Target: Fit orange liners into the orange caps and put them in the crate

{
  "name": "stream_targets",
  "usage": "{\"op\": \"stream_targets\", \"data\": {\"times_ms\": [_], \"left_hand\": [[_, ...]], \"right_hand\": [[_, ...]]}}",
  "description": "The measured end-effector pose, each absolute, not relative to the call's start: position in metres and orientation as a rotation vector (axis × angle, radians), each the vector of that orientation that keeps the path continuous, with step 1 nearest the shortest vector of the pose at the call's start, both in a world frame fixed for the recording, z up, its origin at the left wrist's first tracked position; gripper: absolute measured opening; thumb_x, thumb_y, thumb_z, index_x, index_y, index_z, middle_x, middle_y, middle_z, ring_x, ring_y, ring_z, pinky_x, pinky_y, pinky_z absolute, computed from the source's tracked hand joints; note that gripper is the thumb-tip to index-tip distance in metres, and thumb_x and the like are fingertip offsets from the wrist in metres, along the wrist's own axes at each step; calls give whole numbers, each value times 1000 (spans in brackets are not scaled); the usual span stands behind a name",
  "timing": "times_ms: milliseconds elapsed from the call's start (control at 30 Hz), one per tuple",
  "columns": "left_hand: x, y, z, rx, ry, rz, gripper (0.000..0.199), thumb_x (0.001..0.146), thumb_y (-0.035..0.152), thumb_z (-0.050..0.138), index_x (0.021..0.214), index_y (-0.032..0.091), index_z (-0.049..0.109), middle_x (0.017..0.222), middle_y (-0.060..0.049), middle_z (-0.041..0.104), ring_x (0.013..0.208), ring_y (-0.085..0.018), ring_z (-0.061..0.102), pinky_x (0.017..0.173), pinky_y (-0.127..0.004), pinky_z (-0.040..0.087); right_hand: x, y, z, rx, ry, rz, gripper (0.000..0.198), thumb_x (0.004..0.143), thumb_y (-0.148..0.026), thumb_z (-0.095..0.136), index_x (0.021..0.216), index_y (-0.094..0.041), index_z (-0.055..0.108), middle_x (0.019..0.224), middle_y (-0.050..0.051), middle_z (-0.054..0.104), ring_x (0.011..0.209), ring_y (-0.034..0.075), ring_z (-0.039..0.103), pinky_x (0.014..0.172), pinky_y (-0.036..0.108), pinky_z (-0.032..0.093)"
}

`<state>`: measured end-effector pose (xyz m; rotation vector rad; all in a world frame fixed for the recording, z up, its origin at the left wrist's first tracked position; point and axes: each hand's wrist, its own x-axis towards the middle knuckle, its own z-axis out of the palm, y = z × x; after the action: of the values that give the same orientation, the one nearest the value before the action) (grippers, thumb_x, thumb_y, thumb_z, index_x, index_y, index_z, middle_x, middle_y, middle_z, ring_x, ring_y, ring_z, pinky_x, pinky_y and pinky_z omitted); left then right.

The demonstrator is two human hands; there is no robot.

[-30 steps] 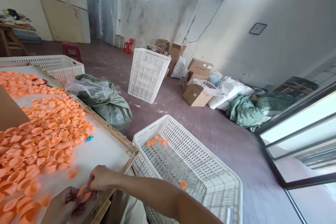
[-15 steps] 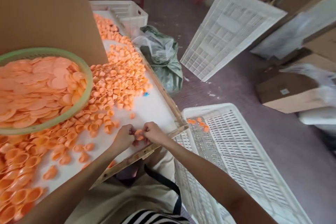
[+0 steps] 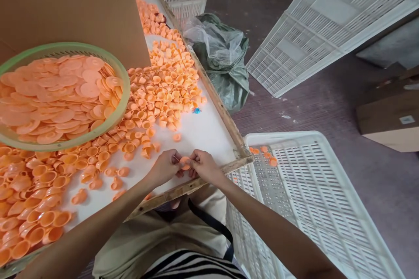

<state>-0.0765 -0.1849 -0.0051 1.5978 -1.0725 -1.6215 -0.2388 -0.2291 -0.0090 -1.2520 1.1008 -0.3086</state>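
Note:
Between my two hands, over the near corner of the white table [image 3: 212, 135], is a small round orange plastic piece [image 3: 185, 163]. My left hand [image 3: 167, 166] pinches it from the left, and my right hand [image 3: 205, 166] closes on its right side. Fingers cover its edges, so its full shape is hidden. Left of my hands lie many small orange plastic cups [image 3: 170, 91], heaped and loose along the table. A green round basket [image 3: 126, 96] full of flat orange discs [image 3: 59, 91] stands among them.
A wooden strip [image 3: 225, 113] edges the table. To my right is a white slatted crate [image 3: 314, 183] with several orange pieces inside. Beyond stand a tilted white crate [image 3: 327, 22], a green sack [image 3: 229, 65] and a cardboard box [image 3: 389, 113]. A cardboard sheet [image 3: 81, 8] rises behind the basket.
My view has shifted, so the scene sits further right and the far things higher. Both hands stay together around the orange piece.

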Motion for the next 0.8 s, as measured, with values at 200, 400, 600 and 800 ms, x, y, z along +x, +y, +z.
{"op": "stream_targets", "data": {"times_ms": [200,400,600,800], "left_hand": [[-77,-185,-2,1605,-1056,-1610,24,74,32,69,78,17,50,64,-2,66,55,-16,65,53,-28,54],[-78,-186,7,1622,-1006,-1642,26,72,28,72,75,16,49,63,-1,65,55,-15,64,54,-29,55],[-79,-187,8,1629,-971,-1669,23,74,26,70,75,16,49,65,-1,64,54,-15,64,53,-28,55],[-81,-192,-1,1774,-1013,-1607,21,74,19,68,72,17,47,61,0,63,49,-15,63,46,-24,50]], "right_hand": [[-239,-227,-7,-1294,1118,-368,18,82,-29,58,73,-21,45,49,-4,59,45,14,61,47,24,49],[-240,-229,-14,-1208,1042,-336,31,76,-40,68,74,-20,44,50,-4,60,46,15,62,47,24,51],[-235,-232,-10,-1189,1134,-261,29,78,-35,69,70,-20,45,45,-3,58,42,14,60,42,23,50],[-229,-242,1,-1170,1222,-74,27,77,-27,70,65,-19,47,44,-1,58,36,15,56,33,22,45]]}}
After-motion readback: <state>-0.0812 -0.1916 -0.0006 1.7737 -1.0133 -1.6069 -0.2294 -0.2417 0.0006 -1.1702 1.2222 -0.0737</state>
